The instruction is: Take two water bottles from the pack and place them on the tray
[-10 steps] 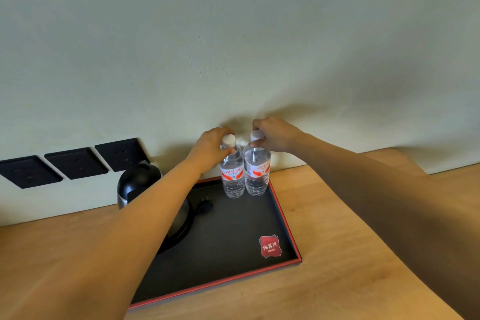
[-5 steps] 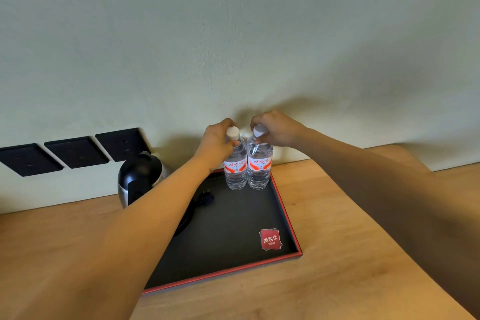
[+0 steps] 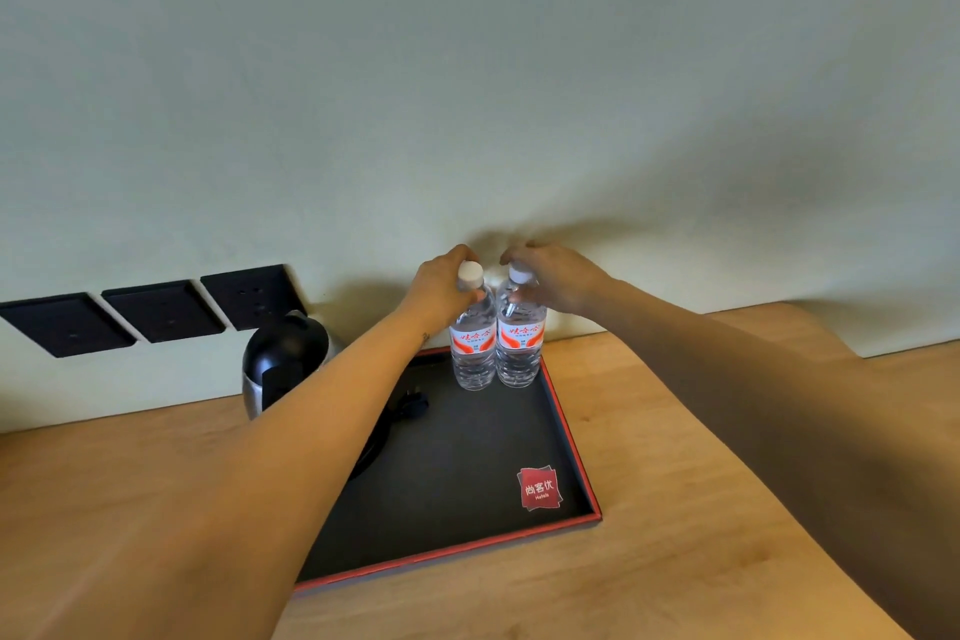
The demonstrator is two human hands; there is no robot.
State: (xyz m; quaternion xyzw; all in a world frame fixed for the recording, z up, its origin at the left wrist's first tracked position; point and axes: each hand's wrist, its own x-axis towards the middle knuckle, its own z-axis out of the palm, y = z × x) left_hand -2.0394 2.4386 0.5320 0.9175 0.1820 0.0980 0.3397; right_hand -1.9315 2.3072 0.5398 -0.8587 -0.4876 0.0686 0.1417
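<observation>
Two clear water bottles with white caps and red-and-white labels stand upright, side by side and touching, in the far right corner of a black tray [image 3: 574,437] with a red rim. My left hand [image 3: 441,288] grips the neck of the left bottle [image 3: 471,348]. My right hand [image 3: 556,278] holds the neck of the right bottle [image 3: 519,346]. The pack is not in view.
A black-and-silver kettle [image 3: 283,361] stands at the tray's far left, its black plug [image 3: 413,405] lying on the tray. A red logo [image 3: 539,489] marks the tray's near right corner. Three black wall sockets [image 3: 156,312] sit left on the wall. The wooden table [image 3: 675,509] extends right.
Both bottles were set down in the tray's far right corner and stay there. The hands remain on the bottle necks; the view shifted slightly.
</observation>
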